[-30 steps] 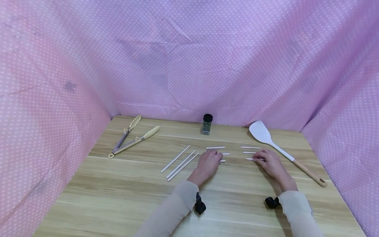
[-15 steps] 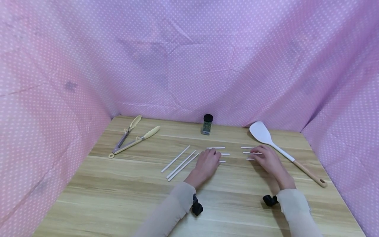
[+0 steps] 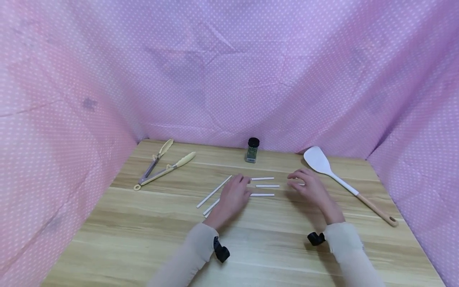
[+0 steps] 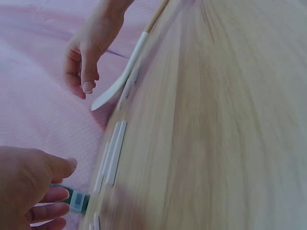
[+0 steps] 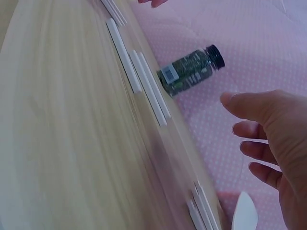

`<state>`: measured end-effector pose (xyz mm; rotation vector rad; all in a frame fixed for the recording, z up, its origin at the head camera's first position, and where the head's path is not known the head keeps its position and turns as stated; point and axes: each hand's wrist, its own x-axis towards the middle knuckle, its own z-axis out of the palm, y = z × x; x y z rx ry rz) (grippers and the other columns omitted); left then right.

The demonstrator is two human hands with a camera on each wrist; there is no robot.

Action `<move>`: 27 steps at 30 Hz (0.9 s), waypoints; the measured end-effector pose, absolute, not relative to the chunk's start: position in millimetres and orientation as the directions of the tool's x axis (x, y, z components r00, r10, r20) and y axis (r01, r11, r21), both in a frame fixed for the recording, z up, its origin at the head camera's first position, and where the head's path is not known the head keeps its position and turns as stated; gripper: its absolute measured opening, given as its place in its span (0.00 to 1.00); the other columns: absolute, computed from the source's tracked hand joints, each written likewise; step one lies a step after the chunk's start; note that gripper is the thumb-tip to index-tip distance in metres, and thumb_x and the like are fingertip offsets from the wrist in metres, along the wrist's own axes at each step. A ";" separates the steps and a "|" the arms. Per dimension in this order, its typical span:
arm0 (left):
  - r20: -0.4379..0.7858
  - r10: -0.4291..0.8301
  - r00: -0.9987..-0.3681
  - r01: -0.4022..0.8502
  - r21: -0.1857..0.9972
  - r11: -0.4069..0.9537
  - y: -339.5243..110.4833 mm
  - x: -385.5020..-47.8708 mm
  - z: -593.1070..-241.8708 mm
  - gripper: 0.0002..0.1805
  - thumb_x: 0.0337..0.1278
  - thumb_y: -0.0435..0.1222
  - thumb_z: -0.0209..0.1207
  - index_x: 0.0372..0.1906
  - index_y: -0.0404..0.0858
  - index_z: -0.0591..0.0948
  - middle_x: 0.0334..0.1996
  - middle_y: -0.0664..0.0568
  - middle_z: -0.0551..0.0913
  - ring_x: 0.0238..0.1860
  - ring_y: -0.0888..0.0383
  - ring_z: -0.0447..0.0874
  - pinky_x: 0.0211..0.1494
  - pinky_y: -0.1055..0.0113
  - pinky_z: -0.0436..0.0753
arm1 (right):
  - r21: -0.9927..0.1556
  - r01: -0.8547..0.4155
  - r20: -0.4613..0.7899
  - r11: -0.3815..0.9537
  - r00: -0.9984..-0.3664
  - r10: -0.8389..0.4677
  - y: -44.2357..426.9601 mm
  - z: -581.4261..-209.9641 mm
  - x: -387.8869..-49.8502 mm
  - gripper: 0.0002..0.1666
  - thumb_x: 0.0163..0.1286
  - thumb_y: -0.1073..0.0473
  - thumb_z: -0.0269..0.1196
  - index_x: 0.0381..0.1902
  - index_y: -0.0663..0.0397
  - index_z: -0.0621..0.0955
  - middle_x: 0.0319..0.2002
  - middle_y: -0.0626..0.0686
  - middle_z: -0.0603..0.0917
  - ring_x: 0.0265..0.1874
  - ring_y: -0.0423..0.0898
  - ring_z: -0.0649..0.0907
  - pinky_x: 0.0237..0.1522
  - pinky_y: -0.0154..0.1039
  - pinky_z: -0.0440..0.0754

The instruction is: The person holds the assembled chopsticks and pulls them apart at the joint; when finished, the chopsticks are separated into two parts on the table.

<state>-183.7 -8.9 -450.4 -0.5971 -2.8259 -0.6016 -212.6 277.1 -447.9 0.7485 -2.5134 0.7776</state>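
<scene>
My left hand [image 3: 233, 195] hovers over the upper ends of several slanted white sticks [image 3: 214, 192], partly covering them. In the left wrist view its fingers are relaxed, with nothing between them. To its right lie three short white sticks, roughly parallel, the middle one [image 3: 267, 186] shifted slightly right. My right hand [image 3: 310, 189] is held above the table, thumb and fingers apart and holding nothing, as the right wrist view shows. Beneath it lies another group of white sticks [image 5: 204, 211], mostly hidden by the hand in the head view.
A jar with a black lid [image 3: 252, 150] stands at the back of the wooden table [image 3: 272, 255]. Yellow-tipped tongs [image 3: 157, 173] lie spread at the left. A white spatula [image 3: 317, 159] with a wooden handle lies at the right. Pink dotted cloth [image 3: 229, 79] surrounds the table.
My left hand has moved left, off the middle sticks and over the slanted ones. My right hand has let go of the right-hand sticks, lifted and shifted left.
</scene>
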 end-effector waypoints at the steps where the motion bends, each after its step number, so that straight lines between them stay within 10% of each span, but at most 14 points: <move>1: 0.260 0.336 -0.905 0.414 0.363 0.835 -12.7 -182.4 -450.5 0.16 0.58 0.42 0.62 0.49 0.41 0.79 0.45 0.52 0.79 0.48 0.55 0.76 0.53 0.62 0.76 | -0.398 -0.599 0.510 0.695 -0.774 -0.375 273.9 -447.4 -212.9 0.12 0.53 0.64 0.72 0.37 0.54 0.84 0.36 0.52 0.82 0.40 0.49 0.79 0.46 0.42 0.73; 27: 0.269 0.137 -0.954 0.257 0.489 0.833 -80.6 -135.7 -462.9 0.13 0.50 0.37 0.68 0.39 0.37 0.79 0.34 0.51 0.77 0.37 0.53 0.76 0.39 0.59 0.78 | -0.446 -0.680 0.425 0.582 -0.733 -0.531 189.6 -457.0 -229.7 0.11 0.59 0.59 0.69 0.40 0.53 0.84 0.41 0.49 0.83 0.46 0.48 0.79 0.51 0.46 0.75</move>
